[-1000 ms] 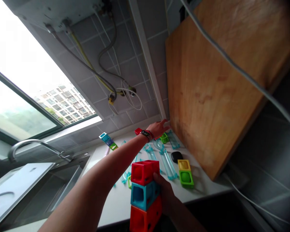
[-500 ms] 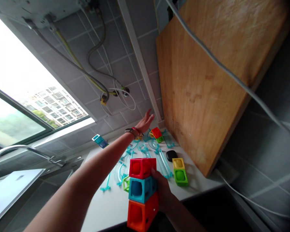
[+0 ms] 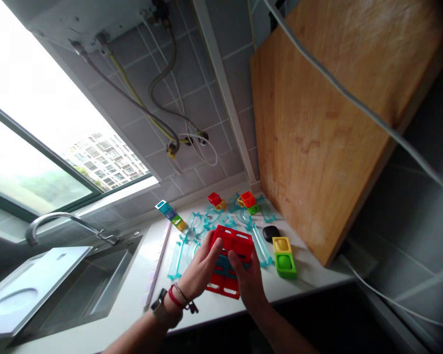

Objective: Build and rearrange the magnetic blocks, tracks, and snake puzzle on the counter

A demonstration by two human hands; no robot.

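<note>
Both hands are around a stack of plastic building blocks [image 3: 236, 240], red at top and bottom with blue between. My left hand [image 3: 195, 275] grips its left side, thumb lying on the upper red block. From the right, my right hand [image 3: 249, 282] wraps the stack, with its thumb across the front. The stack tilts above the counter, and my fingers hide part of it. Behind it lie clear teal track pieces [image 3: 258, 243]. A yellow and green block pair [image 3: 285, 263] stands to the right.
A column of coloured blocks [image 3: 170, 215] stands at the left of the white counter [image 3: 195, 314]. Farther back are a red block [image 3: 214, 199] and an orange block [image 3: 248, 199]. A black rounded object [image 3: 271, 233] lies near the wooden board [image 3: 299, 147]. The sink [image 3: 84, 285] is left.
My left hand has come back from the far end of the counter and taken hold of the stack. The stack has turned, and a red block shows near where that hand was.
</note>
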